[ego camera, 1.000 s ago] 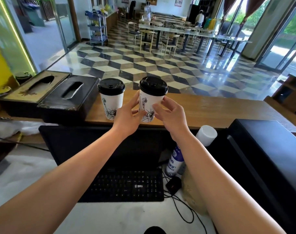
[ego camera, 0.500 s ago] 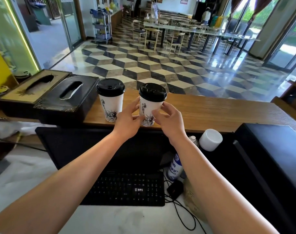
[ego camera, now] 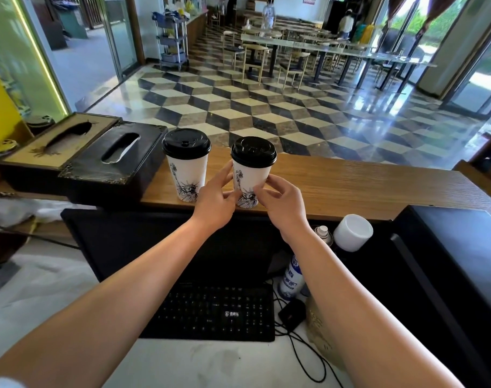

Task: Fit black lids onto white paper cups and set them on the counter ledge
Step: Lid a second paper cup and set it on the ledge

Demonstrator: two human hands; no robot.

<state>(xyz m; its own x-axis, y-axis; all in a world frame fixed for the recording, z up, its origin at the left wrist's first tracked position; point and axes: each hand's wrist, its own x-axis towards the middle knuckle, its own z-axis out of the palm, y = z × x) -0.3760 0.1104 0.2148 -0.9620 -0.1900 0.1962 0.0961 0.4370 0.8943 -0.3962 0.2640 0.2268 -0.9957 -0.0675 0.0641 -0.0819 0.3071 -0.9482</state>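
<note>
Two white paper cups with black lids stand on the wooden counter ledge point(ego camera: 350, 186). The left cup point(ego camera: 186, 170) stands free beside the black tissue box. The right cup point(ego camera: 251, 175) rests upright on the ledge's near edge, its printed statue facing me. My left hand point(ego camera: 214, 198) holds its left side with thumb and fingers. My right hand point(ego camera: 283, 198) pinches its right side low down. A stack of bare white cups point(ego camera: 352, 232) lies tipped below the ledge on the right.
A black tissue box point(ego camera: 112, 166) and a tan one point(ego camera: 53, 144) sit at the ledge's left end. Below are a black keyboard point(ego camera: 219, 312), a spray can point(ego camera: 293, 275), cables and a dark machine point(ego camera: 457, 261) on the right.
The right cup came down from the air onto the ledge between my two hands, ending a little lower and closer to the near edge. The left cup stayed put.
</note>
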